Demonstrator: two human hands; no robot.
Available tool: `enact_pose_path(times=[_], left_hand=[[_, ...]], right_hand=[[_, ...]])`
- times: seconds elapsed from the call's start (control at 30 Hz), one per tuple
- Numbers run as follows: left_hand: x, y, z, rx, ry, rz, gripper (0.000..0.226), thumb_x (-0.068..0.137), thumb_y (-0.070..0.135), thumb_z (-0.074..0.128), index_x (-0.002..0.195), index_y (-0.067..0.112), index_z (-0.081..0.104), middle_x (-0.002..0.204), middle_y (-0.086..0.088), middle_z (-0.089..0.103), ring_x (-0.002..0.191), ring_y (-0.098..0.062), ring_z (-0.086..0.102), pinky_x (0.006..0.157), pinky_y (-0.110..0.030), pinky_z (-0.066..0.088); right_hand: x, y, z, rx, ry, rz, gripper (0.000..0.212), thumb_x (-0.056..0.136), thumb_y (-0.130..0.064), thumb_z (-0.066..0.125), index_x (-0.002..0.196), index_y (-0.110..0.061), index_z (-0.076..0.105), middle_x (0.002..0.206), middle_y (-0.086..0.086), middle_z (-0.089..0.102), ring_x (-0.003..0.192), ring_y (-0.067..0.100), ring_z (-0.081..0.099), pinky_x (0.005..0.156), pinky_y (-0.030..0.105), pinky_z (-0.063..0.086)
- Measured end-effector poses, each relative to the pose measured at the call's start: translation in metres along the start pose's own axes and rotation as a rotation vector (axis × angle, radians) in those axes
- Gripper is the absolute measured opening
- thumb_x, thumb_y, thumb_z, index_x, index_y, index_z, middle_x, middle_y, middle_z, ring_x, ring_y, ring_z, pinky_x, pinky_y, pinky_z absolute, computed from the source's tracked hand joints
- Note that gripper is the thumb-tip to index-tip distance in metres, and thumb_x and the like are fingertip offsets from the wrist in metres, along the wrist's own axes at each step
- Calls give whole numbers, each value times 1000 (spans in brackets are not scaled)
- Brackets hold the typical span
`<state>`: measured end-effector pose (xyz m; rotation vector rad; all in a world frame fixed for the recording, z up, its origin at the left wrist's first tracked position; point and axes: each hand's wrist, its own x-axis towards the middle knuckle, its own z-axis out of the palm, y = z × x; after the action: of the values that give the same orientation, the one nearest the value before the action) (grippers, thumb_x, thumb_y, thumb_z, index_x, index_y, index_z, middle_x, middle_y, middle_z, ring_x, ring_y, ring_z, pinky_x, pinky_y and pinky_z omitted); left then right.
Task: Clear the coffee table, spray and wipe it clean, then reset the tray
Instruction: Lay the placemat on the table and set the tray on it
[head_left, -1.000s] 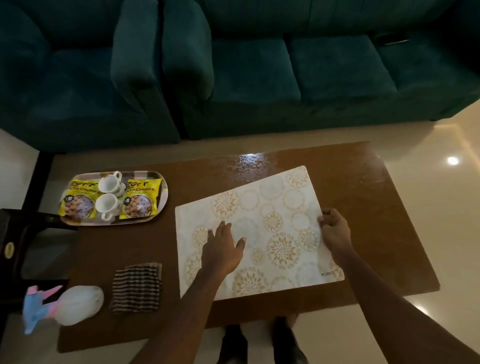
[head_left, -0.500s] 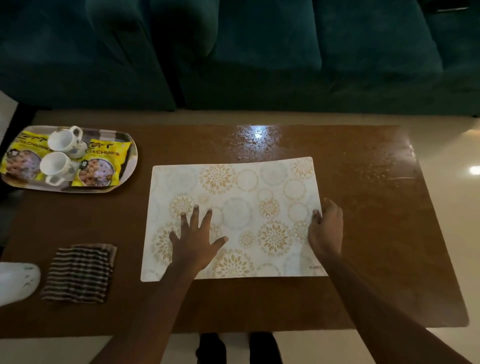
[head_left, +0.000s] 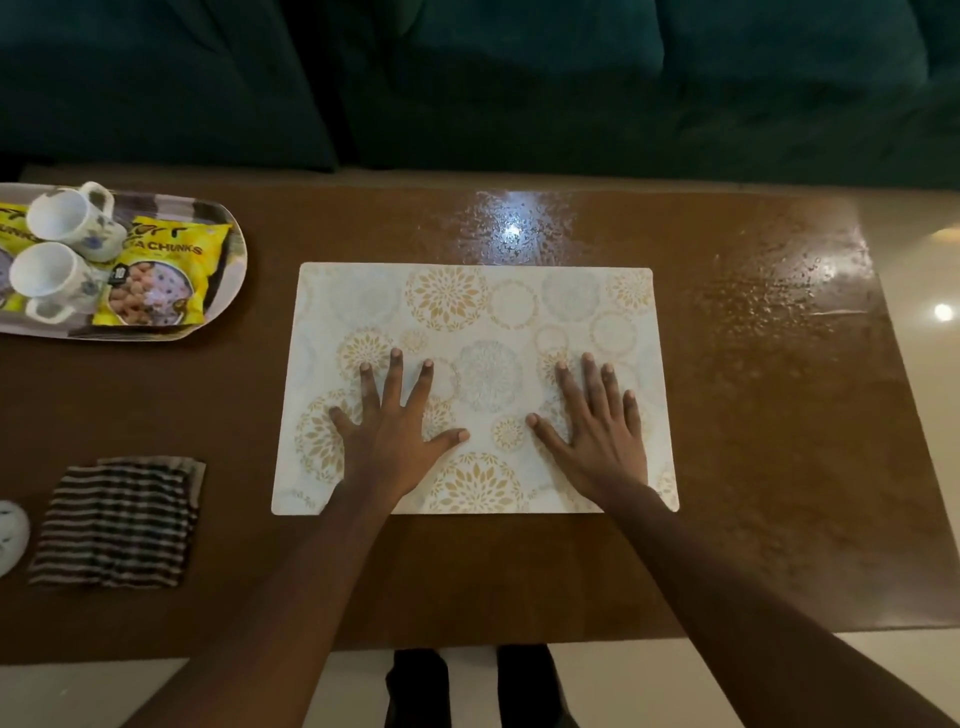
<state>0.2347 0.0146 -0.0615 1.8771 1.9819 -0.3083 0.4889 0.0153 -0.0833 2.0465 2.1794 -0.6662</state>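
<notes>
A white placemat (head_left: 478, 322) with gold flower rings lies flat and square in the middle of the brown coffee table (head_left: 779, 441). My left hand (head_left: 395, 431) presses flat on its left half, fingers spread. My right hand (head_left: 597, 431) lies flat on its right half, fingers apart. Neither hand holds anything. At the table's far left stands an oval tray (head_left: 228, 260) with two white cups (head_left: 62, 244) and yellow snack packets (head_left: 161, 275). A folded striped cloth (head_left: 114, 519) lies at the near left. A white spray bottle (head_left: 10, 535) is partly cut off by the left edge.
The table's far and right surface (head_left: 753, 291) looks wet and shiny. A dark green sofa (head_left: 519, 78) runs along the table's far side. Pale floor (head_left: 924, 364) shows at the right and in front, with my feet (head_left: 467, 686) below the near edge.
The placemat went from skewed to straight. My right hand let go of its right edge and now lies flat on it. The view moved closer and further down.
</notes>
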Motion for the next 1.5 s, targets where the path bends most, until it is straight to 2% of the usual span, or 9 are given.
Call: enact_pose_path(times=[0.4, 0.93, 1.5], left_hand=[[-1, -2, 1, -5, 39, 42, 98, 73, 87, 27, 152, 39, -6, 162, 2, -16, 148, -30, -10, 107, -71, 17], [0, -9, 2, -23, 7, 67, 98, 74, 87, 26, 151, 41, -12, 159, 5, -24, 147, -28, -18, 108, -71, 11], [-4, -14, 4, -29, -2, 72, 97, 74, 88, 25, 149, 42, -15, 158, 8, -27, 147, -26, -20, 109, -69, 12]], right_hand=[[-1, 5, 2, -14, 48, 2, 82, 89, -80, 14, 154, -39, -15, 162, -9, -27, 148, 14, -26, 123, 44, -9], [-4, 1, 9, -23, 84, 23, 81, 90, -79, 14, 154, -39, -15, 163, -7, -23, 150, 16, -22, 123, 44, -8], [-3, 4, 11, -11, 82, -9, 81, 91, -79, 14, 155, -39, -14, 163, -7, -22, 150, 17, -22, 123, 45, -8]])
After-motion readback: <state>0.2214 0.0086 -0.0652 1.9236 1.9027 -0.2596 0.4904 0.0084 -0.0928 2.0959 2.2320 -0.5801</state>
